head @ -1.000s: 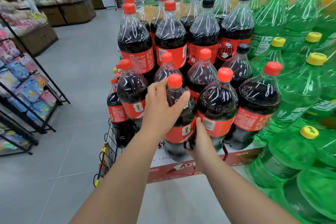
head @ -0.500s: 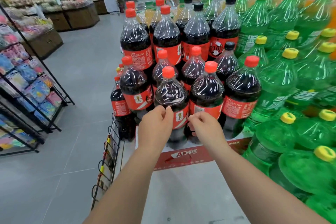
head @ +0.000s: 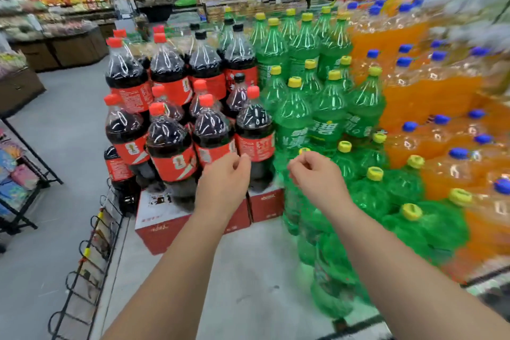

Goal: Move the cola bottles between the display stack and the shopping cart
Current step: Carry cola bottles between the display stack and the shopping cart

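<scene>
Several large cola bottles with red caps and red labels form the display stack point(head: 171, 107) on red cartons point(head: 162, 225). The front cola bottle point(head: 169, 146) stands at the stack's near edge. My left hand point(head: 225, 179) hovers just in front of the lower row, fingers loosely curled, holding nothing. Farther right, my right hand point(head: 311, 174) is also loosely curled and empty, in front of the green bottles. Neither hand touches a bottle. No shopping cart is in view.
Green soda bottles point(head: 311, 107) with yellow caps stand right of the cola, then orange soda bottles point(head: 430, 107) with blue caps. A black wire rack point(head: 91, 254) hangs at the display's left edge. A black shelf rack point(head: 19, 174) of packets stands at far left across grey floor.
Both hands have let go of the front cola bottle and pulled back from the stack. The view has swung right, bringing the orange bottles into sight.
</scene>
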The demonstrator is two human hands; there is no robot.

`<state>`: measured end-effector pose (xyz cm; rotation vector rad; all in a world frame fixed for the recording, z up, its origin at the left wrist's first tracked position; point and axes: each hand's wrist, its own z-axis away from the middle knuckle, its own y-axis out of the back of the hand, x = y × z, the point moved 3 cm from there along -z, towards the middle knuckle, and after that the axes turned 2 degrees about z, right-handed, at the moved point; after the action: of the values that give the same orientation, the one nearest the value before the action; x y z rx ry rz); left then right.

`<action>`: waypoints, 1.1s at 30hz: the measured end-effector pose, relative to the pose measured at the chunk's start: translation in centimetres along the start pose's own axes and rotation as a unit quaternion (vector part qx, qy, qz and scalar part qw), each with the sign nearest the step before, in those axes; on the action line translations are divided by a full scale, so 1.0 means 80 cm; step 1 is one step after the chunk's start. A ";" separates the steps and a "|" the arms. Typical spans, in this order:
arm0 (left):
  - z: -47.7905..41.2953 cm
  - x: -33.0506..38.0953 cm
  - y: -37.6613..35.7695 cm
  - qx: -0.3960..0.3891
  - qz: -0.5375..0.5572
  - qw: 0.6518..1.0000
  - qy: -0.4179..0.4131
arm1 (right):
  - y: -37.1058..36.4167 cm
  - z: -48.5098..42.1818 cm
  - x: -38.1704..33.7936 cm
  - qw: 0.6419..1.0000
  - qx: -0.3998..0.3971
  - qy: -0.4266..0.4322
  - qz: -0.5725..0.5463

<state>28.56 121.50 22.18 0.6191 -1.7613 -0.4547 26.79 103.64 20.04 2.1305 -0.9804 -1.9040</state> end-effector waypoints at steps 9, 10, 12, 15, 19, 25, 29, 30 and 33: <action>0.114 0.190 -0.172 -0.125 0.065 0.988 -0.064 | 0.267 0.090 0.109 0.994 0.094 -0.041 0.035; 0.126 0.211 -0.194 -0.151 0.071 0.983 -0.072 | 0.296 0.100 0.121 0.993 0.097 -0.051 0.036; 0.149 0.254 -0.241 -0.226 0.095 0.965 -0.087 | 0.350 0.121 0.144 0.991 0.105 -0.067 0.043; 0.184 0.311 -0.304 -0.357 0.052 0.916 -0.177 | 0.422 0.151 0.178 0.988 0.121 -0.092 0.040; 0.222 0.375 -0.384 -0.455 -0.090 0.833 -0.301 | 0.514 0.188 0.229 0.975 0.148 -0.146 0.081; 0.248 0.475 -0.521 -0.506 -0.077 0.769 -0.383 | 0.632 0.200 0.319 0.945 0.212 -0.212 0.133; 0.243 0.540 -0.609 -0.522 -0.072 0.728 -0.439 | 0.695 0.183 0.364 0.923 0.246 -0.253 0.154; 0.243 0.557 -0.629 -0.525 -0.075 0.715 -0.456 | 0.710 0.179 0.374 0.918 0.253 -0.265 0.155; 0.251 0.603 -0.684 -0.525 -0.088 0.684 -0.498 | 0.752 0.172 0.404 0.905 0.266 -0.292 0.155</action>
<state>8.89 48.49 20.85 -0.4348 -1.9484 -2.0507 -8.87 43.78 19.52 1.4383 -2.0153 -2.3316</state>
